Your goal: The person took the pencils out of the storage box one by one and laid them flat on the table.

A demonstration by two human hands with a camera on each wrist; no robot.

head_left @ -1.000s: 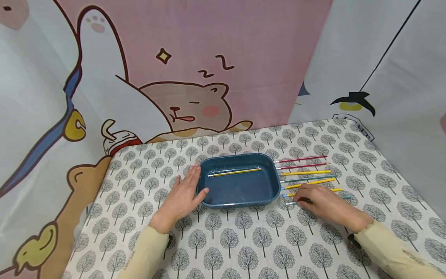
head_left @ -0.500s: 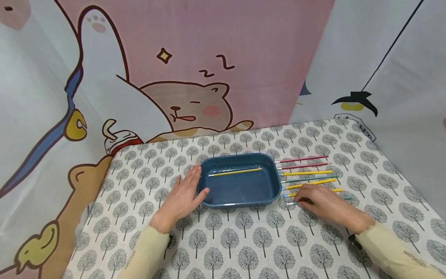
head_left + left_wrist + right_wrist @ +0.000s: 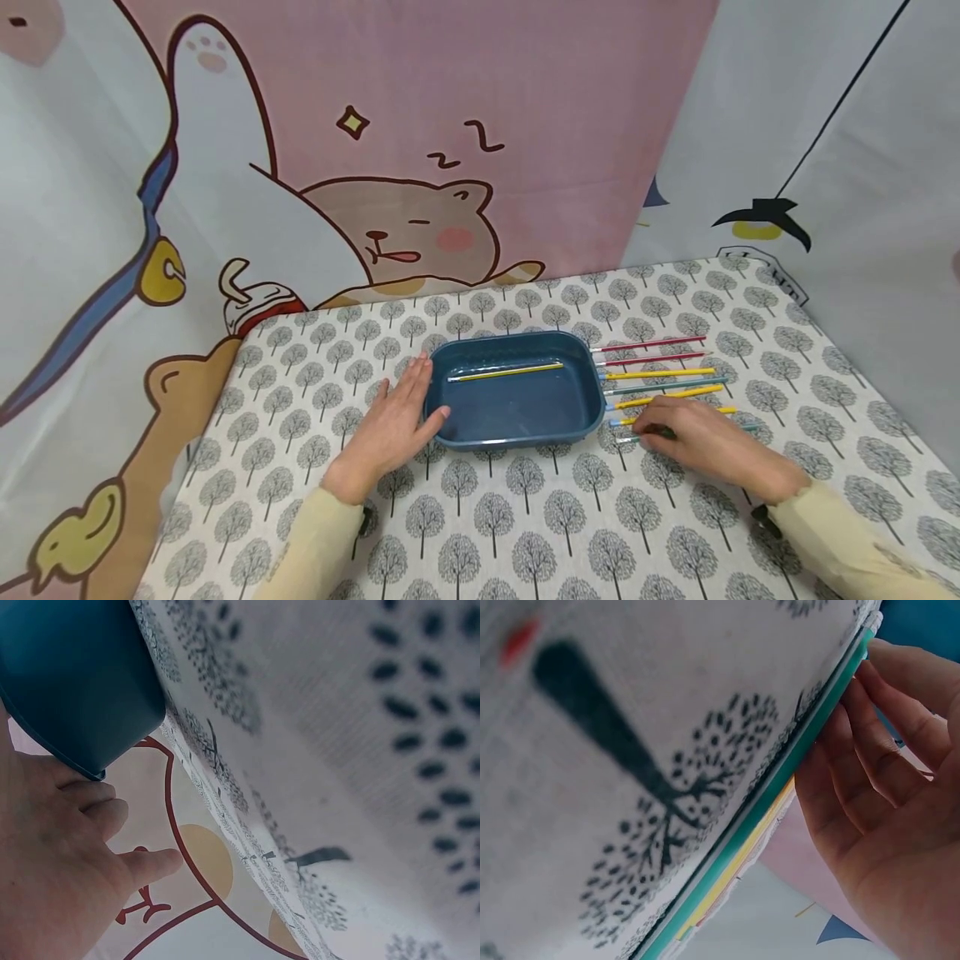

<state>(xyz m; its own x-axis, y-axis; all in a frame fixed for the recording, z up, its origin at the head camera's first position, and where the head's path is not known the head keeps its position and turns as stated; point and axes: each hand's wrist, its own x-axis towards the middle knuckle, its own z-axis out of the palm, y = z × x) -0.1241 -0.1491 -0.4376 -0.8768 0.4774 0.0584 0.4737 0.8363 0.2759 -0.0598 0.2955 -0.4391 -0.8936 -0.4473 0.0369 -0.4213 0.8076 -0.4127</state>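
Observation:
My left hand (image 3: 386, 429) lies flat against the left end of a dark blue plastic tray (image 3: 517, 442), fingers straight along its outside and thumb at the rim. In the left wrist view the fingers touch the tray's wall (image 3: 90, 682). Inside the tray rests one yellow pencil (image 3: 506, 372). My right hand (image 3: 697, 439) is at the nearest pencil of a row on the right. That is a green pencil (image 3: 759, 806), lying on the cloth with its eraser end toward the tray. Thumb and fingertips pinch it near that end; the hand hides its middle in the head view.
Beside the tray's right end lie two red pencils (image 3: 652, 360), another green pencil (image 3: 667, 386) and several yellow pencils (image 3: 663, 373), roughly parallel. A tree-patterned cloth (image 3: 480, 533) covers the table. Printed cartoon curtains (image 3: 570, 150) stand behind and at both sides.

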